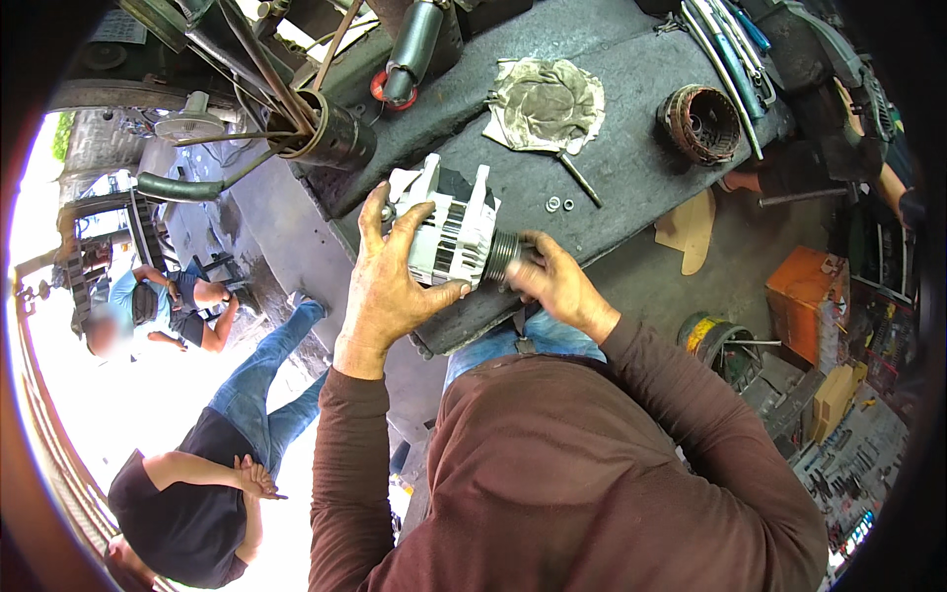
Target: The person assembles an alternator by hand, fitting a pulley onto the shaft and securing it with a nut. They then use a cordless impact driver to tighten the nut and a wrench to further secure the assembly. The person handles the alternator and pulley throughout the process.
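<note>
Over the bench's near edge I hold a silvery alternator with a slotted housing and a dark grooved pulley on its right end. My left hand is wrapped around the housing's left side, thumb along the near face. The fingers of my right hand are curled at the pulley, slightly blurred; the fingertips are partly hidden behind it. Beyond lie a grimy cloth, a thin metal rod partly under it, and small metal rings. A copper-wound stator sits at the bench's right.
The dark bench top spans the far middle. A can of tools stands left, with a grey cylinder behind. Long wrenches lie far right. An orange box and bucket are lower right. Two other people are at left.
</note>
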`<state>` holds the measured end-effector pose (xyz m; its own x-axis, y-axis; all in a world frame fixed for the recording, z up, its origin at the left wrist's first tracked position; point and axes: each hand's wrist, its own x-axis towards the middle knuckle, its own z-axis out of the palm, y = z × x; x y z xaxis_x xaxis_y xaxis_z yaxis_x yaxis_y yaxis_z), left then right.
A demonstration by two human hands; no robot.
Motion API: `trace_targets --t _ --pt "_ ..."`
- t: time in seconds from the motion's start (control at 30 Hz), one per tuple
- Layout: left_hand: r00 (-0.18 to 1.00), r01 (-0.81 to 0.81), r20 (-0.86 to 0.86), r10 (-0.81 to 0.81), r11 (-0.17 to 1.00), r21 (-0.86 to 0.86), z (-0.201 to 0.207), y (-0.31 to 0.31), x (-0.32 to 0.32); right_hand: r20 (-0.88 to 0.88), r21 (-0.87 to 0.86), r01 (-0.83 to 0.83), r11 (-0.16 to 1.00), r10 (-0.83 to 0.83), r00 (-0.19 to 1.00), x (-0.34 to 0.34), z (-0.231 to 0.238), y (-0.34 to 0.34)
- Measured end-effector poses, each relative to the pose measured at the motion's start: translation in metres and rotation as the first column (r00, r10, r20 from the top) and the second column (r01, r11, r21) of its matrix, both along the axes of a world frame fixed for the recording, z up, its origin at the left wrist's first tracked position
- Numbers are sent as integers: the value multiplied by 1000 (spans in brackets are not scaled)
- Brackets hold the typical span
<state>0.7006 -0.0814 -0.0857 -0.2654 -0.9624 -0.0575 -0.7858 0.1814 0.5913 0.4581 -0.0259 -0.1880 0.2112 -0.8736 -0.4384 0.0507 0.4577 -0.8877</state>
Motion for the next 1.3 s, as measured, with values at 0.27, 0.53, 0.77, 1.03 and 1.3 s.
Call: trace_targets --t 0.27,0.53,0.77,1.03,1.3 --pt "994 -37 -102 27 995 -96 -4 10 13 199 718 -139 682 -10 980 -21 11 -19" --pt "777 -375 -431 459 887 270 -48 52 48 83 200 -72 977 57 995 -22 21 -4" --pt "560 -230 -662 498 861 453 -55 37 40 470 391 -54 919 -149 870 -1 14 -27" --pt "690 -175 -565 452 862 475 -57 -11 11 386 460 89 883 -290 876 4 3 -30" --pt "342 -221 -666 663 746 629 -67 -9 14 350 353 23 935 -155 924 8 28 -40"
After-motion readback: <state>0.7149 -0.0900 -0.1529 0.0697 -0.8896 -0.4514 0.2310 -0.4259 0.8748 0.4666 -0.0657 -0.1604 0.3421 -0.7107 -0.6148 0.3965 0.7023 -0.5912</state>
